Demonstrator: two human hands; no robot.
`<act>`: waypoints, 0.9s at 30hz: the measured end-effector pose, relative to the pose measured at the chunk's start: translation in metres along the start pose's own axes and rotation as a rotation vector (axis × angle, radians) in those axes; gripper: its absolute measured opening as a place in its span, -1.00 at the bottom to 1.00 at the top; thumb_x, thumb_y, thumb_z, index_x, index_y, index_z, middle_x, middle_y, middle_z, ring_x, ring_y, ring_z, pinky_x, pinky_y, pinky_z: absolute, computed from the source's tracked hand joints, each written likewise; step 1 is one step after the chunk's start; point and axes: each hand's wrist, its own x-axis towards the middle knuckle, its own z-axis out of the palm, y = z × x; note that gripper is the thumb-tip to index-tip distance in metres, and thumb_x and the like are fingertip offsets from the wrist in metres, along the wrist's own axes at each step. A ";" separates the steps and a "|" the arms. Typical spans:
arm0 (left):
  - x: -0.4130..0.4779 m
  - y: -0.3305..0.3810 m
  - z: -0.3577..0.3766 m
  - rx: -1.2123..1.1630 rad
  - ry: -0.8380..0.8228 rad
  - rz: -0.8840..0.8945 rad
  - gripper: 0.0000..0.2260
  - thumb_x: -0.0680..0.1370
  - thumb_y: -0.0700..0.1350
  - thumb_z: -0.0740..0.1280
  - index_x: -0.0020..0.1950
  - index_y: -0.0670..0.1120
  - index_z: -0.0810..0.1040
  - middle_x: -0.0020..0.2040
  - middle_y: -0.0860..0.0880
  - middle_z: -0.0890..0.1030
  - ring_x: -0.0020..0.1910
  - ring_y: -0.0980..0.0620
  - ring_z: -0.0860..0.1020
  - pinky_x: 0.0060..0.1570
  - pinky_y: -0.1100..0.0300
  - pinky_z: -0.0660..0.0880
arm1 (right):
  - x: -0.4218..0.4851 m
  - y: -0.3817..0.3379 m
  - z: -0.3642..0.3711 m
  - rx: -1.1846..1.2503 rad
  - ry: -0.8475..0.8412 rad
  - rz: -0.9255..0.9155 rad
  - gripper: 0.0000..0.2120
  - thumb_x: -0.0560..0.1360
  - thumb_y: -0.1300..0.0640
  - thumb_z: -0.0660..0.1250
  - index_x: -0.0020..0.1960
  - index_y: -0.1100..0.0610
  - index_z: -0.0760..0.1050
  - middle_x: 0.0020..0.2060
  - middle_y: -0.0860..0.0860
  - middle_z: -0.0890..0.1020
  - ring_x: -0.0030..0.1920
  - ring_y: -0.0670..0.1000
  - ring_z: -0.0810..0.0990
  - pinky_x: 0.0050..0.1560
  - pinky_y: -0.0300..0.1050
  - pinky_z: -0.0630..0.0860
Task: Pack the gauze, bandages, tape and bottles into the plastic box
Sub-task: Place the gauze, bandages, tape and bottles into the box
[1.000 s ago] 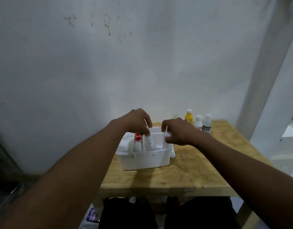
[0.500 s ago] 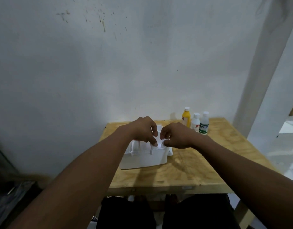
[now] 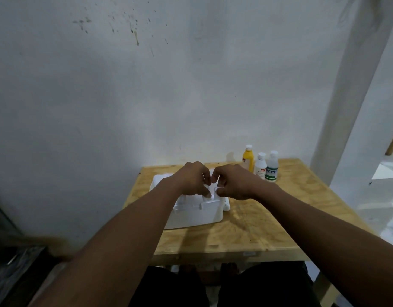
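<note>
Above the plastic box [image 3: 191,216], left hand [image 3: 191,178] and right hand [image 3: 235,182] have drawn closer.

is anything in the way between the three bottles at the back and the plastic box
Yes: the right hand and its forearm lie between the bottles and the plastic box. Together with the left hand, both pinching a white item, it covers the box's opening.
</note>
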 end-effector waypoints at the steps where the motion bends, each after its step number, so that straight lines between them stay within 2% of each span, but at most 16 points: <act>1: 0.000 -0.001 0.001 0.006 -0.016 -0.003 -0.69 0.31 -0.08 0.66 -0.02 -0.07 0.69 -0.20 0.03 0.66 -0.24 0.05 0.66 -0.22 0.23 0.49 | 0.000 0.000 0.001 0.004 0.003 -0.001 -0.72 0.44 0.12 0.44 0.13 0.06 0.54 -0.03 0.00 0.64 0.00 0.03 0.59 0.08 0.03 0.58; 6: -0.002 0.000 -0.004 0.047 -0.101 -0.011 -0.77 0.37 -0.16 0.62 -0.03 -0.10 0.68 -0.22 0.04 0.63 -0.35 0.09 0.64 -0.21 0.22 0.57 | -0.001 0.000 0.000 0.025 -0.003 -0.003 -0.72 0.44 0.14 0.46 0.13 0.08 0.55 -0.10 -0.04 0.61 -0.03 0.03 0.61 0.05 -0.04 0.58; 9: -0.003 0.003 -0.007 0.059 -0.141 -0.018 -0.77 0.39 -0.13 0.60 0.00 -0.12 0.71 -0.23 0.00 0.68 -0.31 0.07 0.65 -0.24 0.24 0.54 | 0.000 -0.001 0.000 0.042 -0.022 -0.007 -0.72 0.41 0.13 0.47 0.11 0.07 0.56 -0.11 -0.04 0.63 -0.06 0.01 0.62 -0.02 -0.08 0.58; 12: -0.003 0.003 -0.008 0.055 -0.165 -0.024 -0.75 0.38 -0.06 0.60 0.02 -0.08 0.73 -0.14 -0.07 0.73 -0.27 0.07 0.64 -0.24 0.24 0.53 | -0.001 -0.001 -0.001 0.063 -0.041 -0.020 -0.73 0.40 0.12 0.47 0.09 0.07 0.57 -0.15 -0.06 0.65 -0.10 -0.02 0.62 -0.07 -0.15 0.54; 17: -0.001 -0.002 -0.013 -0.019 -0.199 -0.059 -0.76 0.32 0.05 0.60 -0.07 0.01 0.74 -0.11 -0.05 0.75 -0.11 0.02 0.69 -0.03 0.09 0.62 | -0.004 0.001 -0.001 0.116 -0.054 -0.012 -0.76 0.40 0.12 0.39 0.07 0.03 0.59 -0.21 -0.14 0.63 -0.12 -0.06 0.63 -0.06 -0.17 0.55; 21: -0.001 -0.004 -0.017 -0.072 -0.227 -0.078 -0.87 0.35 -0.03 0.53 -0.12 0.06 0.74 -0.05 -0.06 0.74 -0.03 -0.01 0.70 0.10 -0.04 0.62 | -0.004 0.003 -0.002 0.122 -0.041 -0.003 -0.76 0.42 0.15 0.35 0.08 0.02 0.60 -0.15 -0.12 0.64 -0.07 -0.05 0.62 0.01 -0.15 0.56; 23: -0.001 -0.004 -0.018 -0.087 -0.232 -0.082 -0.86 0.37 -0.07 0.48 -0.09 0.08 0.74 -0.02 -0.08 0.74 0.02 -0.06 0.69 0.12 -0.04 0.61 | -0.003 0.003 -0.001 0.113 -0.037 -0.010 -0.74 0.43 0.17 0.34 0.10 0.04 0.60 -0.13 -0.10 0.63 -0.06 -0.05 0.61 0.02 -0.17 0.54; 27: -0.001 -0.006 -0.017 -0.138 -0.237 -0.083 -0.83 0.42 -0.15 0.50 -0.02 0.02 0.74 -0.01 -0.14 0.74 -0.09 0.00 0.65 0.10 0.00 0.60 | -0.003 0.004 0.000 0.107 -0.030 -0.018 -0.75 0.44 0.18 0.33 0.11 0.04 0.61 -0.15 -0.11 0.62 -0.07 -0.06 0.60 0.00 -0.19 0.52</act>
